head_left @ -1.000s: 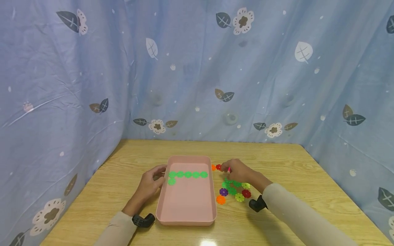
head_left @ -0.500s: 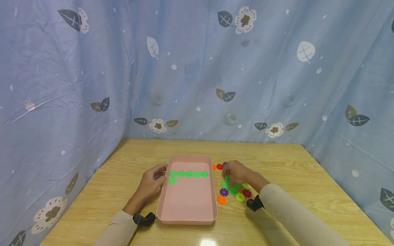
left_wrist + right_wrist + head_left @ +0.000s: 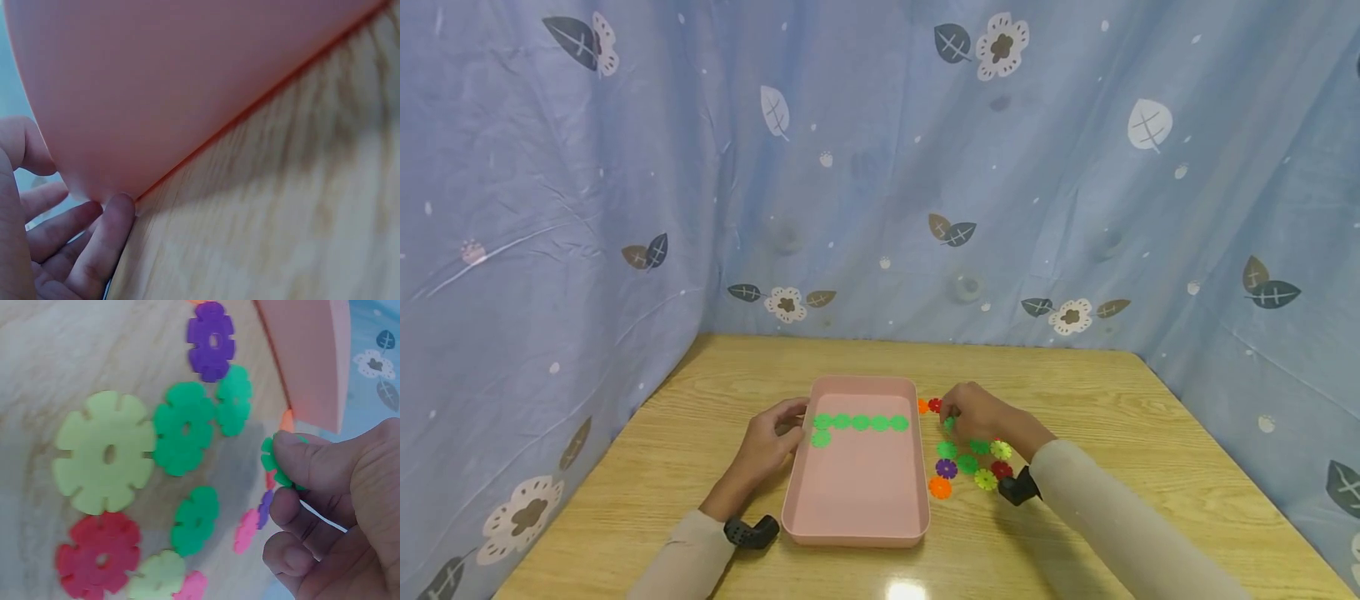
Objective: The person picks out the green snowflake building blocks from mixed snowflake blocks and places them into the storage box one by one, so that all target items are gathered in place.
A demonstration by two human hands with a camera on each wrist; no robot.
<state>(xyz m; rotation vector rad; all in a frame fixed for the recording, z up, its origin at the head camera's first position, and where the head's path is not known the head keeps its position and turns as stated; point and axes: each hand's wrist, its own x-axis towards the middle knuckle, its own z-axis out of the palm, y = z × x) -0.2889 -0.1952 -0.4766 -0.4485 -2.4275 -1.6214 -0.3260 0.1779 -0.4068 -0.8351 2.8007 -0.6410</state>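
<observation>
My right hand (image 3: pixel 981 414) is right of the pink tray (image 3: pixel 857 508). Between its thumb and index finger it pinches a green flower-shaped disc (image 3: pixel 269 464), clearest in the right wrist view. My left hand (image 3: pixel 767 446) rests against the tray's left side; in the left wrist view its thumb and relaxed fingertips (image 3: pixel 119 209) touch the wall at rim and base. Inside the tray, several green discs (image 3: pixel 861 422) form a row across the far part, with one more green disc (image 3: pixel 821 438) below the row's left end.
Loose discs lie right of the tray: purple (image 3: pixel 946 469), orange (image 3: pixel 940 487), yellow-green (image 3: pixel 986 479), dark red (image 3: pixel 1002 469) and several green. Beyond them, an orange, a red (image 3: pixel 935 406), a purple (image 3: pixel 265 509) and a pink disc (image 3: pixel 246 530) sit in a line. A blue curtain (image 3: pixel 880 167) surrounds the table.
My right hand has let go of a pink disc near the far line, dipped to the green discs and picked one up, then risen slightly away. My left hand stays at the tray.
</observation>
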